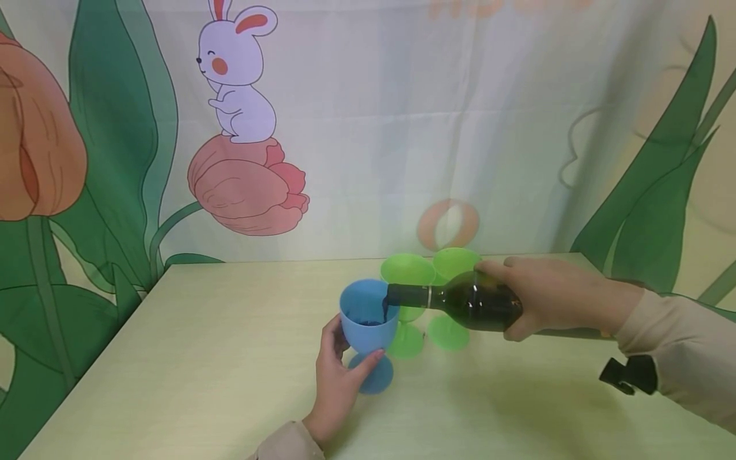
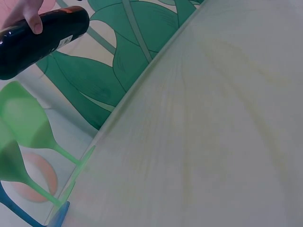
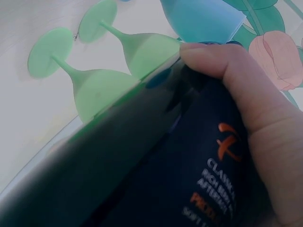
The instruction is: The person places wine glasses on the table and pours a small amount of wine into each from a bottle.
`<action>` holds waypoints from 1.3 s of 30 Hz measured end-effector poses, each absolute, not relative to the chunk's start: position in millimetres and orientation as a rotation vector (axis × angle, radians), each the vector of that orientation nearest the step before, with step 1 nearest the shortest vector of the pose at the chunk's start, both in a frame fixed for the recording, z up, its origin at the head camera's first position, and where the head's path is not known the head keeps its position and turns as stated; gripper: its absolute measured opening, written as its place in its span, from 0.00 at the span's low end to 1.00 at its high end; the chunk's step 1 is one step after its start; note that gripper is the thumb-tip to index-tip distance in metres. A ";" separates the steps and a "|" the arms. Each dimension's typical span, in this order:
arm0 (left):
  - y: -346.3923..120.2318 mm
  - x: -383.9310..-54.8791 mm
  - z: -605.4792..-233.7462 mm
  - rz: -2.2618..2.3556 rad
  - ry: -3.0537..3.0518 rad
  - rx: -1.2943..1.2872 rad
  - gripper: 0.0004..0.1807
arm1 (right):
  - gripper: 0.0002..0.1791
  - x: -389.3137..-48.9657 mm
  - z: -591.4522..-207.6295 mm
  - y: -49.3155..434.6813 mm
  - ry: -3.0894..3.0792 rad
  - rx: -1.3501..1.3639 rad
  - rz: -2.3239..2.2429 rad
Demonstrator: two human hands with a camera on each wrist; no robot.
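My left hand [image 1: 338, 377] holds a blue plastic goblet [image 1: 368, 338] under its bowl, the thumb in front and the fingers round the far left side. A dark wine bottle [image 1: 483, 303] lies almost level in the grip of my right hand [image 1: 552, 297], its neck over the goblet's right rim. Dark liquid [image 1: 385, 310] runs from the mouth into the bowl, where some has pooled. Seen from the right wrist, the thumb [image 3: 255, 90] lies along the bottle's dark label [image 3: 208, 156]. The left wrist view shows the bottle's base end [image 2: 71, 28].
Two green goblets [image 1: 407, 271] [image 1: 455, 259] stand upright just behind the bottle neck, partly hidden by it. The pale table [image 1: 218, 358] ends at a printed cloth [image 1: 356, 128] with a rabbit and tulips. A black strap piece [image 1: 629, 375] hangs at the right sleeve.
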State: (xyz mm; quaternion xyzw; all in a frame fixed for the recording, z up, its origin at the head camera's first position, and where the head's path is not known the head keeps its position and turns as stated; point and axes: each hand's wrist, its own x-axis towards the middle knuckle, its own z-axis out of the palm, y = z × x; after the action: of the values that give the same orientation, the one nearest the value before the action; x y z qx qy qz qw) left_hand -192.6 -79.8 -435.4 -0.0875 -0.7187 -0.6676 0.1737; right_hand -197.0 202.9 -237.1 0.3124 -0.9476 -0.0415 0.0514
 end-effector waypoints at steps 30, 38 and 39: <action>-79.9 -193.5 -435.4 -1.889 -2.042 -0.254 0.42 | 0.42 -196.9 -247.3 205.8 -2.958 0.954 -0.033; -80.1 -193.0 -434.5 -1.894 -2.052 -0.248 0.42 | 0.42 -197.4 -248.6 206.8 -2.957 0.962 0.002; -80.1 -192.9 -434.4 -1.896 -2.054 -0.248 0.42 | 0.42 -197.3 -249.1 206.9 -2.960 0.966 0.013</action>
State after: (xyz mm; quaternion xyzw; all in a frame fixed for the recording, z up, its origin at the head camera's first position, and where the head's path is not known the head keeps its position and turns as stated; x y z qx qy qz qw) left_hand -192.9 -80.1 -434.4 -0.0870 -0.7216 -0.6661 0.1672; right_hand -197.3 206.9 -249.1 0.3103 -0.9505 0.0042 0.0138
